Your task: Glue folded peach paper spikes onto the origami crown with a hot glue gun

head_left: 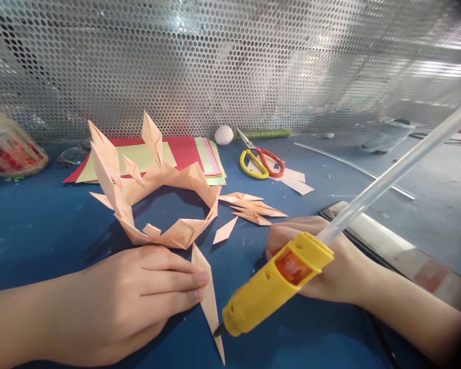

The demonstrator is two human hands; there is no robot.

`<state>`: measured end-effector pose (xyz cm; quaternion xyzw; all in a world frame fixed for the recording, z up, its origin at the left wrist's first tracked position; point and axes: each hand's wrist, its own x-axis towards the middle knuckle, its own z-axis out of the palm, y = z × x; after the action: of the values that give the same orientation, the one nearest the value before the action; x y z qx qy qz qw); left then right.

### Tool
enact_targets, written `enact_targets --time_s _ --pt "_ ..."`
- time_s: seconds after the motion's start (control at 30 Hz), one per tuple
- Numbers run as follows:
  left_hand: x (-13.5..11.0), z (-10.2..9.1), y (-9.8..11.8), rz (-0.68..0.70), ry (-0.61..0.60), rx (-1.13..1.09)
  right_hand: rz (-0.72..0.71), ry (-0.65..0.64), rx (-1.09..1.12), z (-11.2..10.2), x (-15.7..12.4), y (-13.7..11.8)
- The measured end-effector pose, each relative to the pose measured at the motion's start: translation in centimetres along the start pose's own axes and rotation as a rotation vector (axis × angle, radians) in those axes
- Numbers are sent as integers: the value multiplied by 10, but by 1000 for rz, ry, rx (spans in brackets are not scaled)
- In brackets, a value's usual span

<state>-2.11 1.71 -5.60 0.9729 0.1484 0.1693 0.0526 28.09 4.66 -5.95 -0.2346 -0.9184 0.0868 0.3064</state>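
My left hand (pixel 138 297) lies on the blue table with its fingers pressed together on a folded peach paper piece (pixel 209 302), pinning it down. My right hand (pixel 322 266) grips a yellow glue gun (pixel 269 287) with a clear glue stick (pixel 399 169) rising from its back. The gun's tip touches the paper piece near its lower end. Just beyond my left hand stands a ring of folded peach paper points (pixel 153 200).
Loose folded peach pieces (pixel 249 207) lie right of the ring. Behind are coloured paper sheets (pixel 184 154), yellow-and-red scissors (pixel 261 161), a white ball (pixel 224 135), a green stick (pixel 265 134) and a jar (pixel 7 148) at far left. A perforated metal wall (pixel 230 61) closes the back.
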Motion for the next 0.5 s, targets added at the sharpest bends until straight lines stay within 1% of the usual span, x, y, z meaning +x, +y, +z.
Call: enact_targets --time_s 0.13,0.2,0.33,0.5 --pt "0 -4 1 9 -54 33 -11 -5 -23 0 1 -1" --pt "-1 -4 2 9 -49 33 -7 -3 -14 0 1 -1" --pt "-1 -2 2 3 5 18 -2 3 -37 0 -1 -1" --pt "0 -3 1 9 -38 11 -5 -16 -17 1 1 0"
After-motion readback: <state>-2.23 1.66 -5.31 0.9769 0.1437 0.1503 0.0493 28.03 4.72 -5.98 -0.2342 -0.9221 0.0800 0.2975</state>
